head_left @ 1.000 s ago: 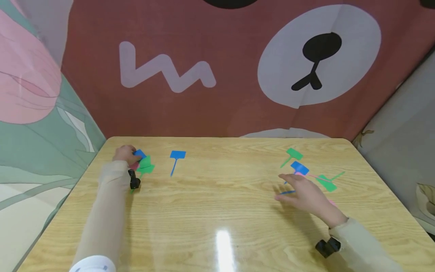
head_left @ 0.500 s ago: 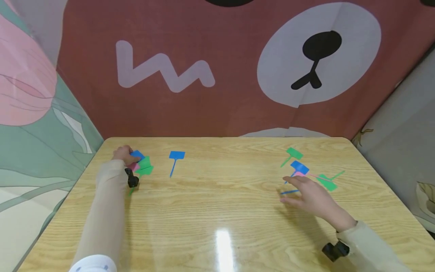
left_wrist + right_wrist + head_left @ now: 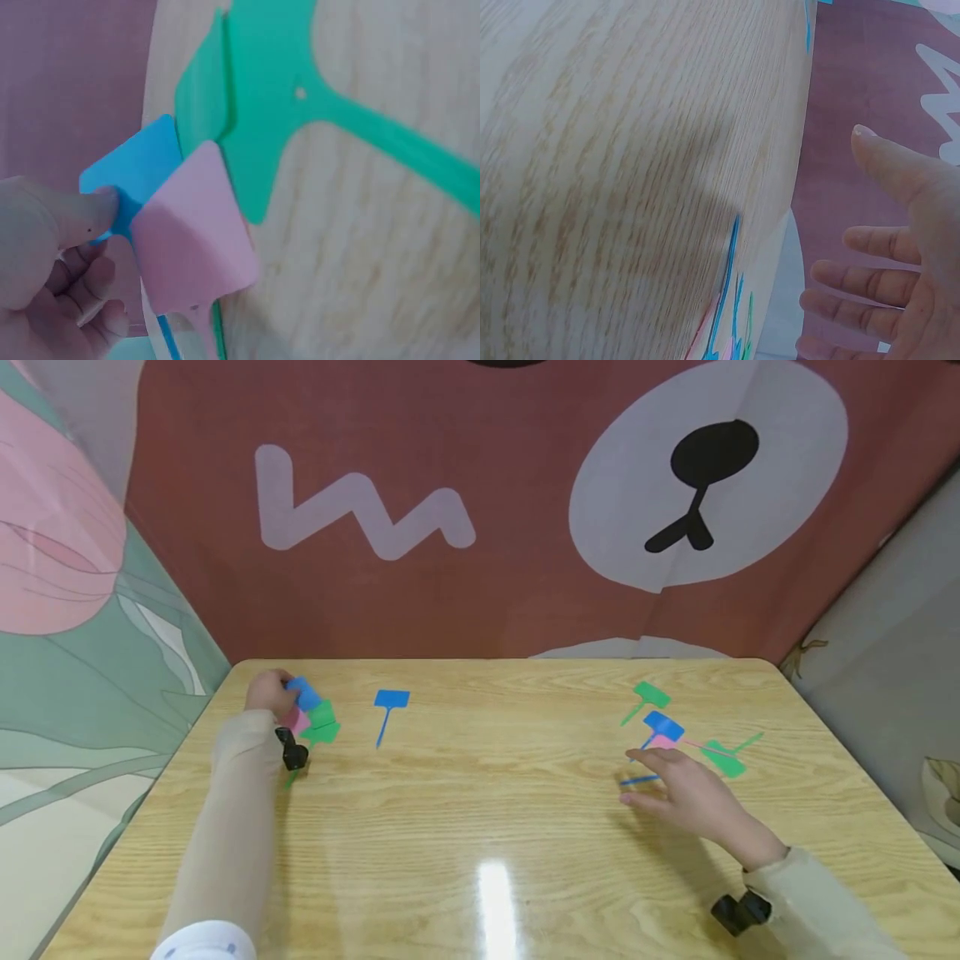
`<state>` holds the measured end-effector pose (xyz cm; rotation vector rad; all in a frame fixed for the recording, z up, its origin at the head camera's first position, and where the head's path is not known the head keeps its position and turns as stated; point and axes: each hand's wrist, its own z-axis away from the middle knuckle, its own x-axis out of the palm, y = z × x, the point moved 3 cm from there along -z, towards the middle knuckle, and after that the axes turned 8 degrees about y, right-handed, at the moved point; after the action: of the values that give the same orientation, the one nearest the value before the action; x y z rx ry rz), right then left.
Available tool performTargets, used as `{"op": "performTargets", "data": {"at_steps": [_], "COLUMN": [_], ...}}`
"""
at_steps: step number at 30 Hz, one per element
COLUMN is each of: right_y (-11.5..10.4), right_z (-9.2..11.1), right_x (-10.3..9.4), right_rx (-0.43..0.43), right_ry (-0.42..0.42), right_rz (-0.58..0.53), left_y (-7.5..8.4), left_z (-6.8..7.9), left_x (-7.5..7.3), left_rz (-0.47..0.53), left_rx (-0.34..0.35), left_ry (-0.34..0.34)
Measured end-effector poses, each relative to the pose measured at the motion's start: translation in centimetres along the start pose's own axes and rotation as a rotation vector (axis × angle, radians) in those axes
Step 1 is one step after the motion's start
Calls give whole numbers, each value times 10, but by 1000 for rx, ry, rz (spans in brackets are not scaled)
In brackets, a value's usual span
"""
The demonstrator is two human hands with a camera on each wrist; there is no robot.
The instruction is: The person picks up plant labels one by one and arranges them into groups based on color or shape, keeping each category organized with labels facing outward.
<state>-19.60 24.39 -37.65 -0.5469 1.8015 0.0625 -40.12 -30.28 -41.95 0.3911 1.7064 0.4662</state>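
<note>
In the head view my left hand (image 3: 268, 693) is at the table's far left, pinching a blue T-shaped plant label (image 3: 304, 693) between thumb and fingers. The left wrist view shows the thumb flat on the blue label's head. A pink plant label (image 3: 196, 232) overlaps it there, and green plant labels (image 3: 266, 90) lie beside them. My right hand (image 3: 693, 797) hovers over the right side with fingers apart, holding nothing. Under it pokes out a blue stem (image 3: 639, 780); the rest of that label is hidden.
A single blue label (image 3: 392, 699) lies right of the left pile. On the right are green labels (image 3: 652, 694), a blue label (image 3: 664, 726) and a pink label (image 3: 662, 742), partly overlapping. The wooden table (image 3: 480, 810) ends at a printed cloth backdrop (image 3: 480, 602).
The left hand has tilted the blue label up, so more of its head shows. My right hand shifted slightly right, then stayed almost still.
</note>
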Motion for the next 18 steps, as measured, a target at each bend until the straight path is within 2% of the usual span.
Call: {"op": "performTargets", "data": {"at_steps": [6,18], "right_y": [1,2], "right_z": [1,3], "right_x": [1,1], "right_rx": [6,-18], "right_ry": [-7,24], "right_rz": [-14,-22], "left_y": [9,37], "left_z": [3,1], "left_x": [-11,-28], "left_rz": [75,96], "left_rx": [19,130], "left_ry": [74,127]}}
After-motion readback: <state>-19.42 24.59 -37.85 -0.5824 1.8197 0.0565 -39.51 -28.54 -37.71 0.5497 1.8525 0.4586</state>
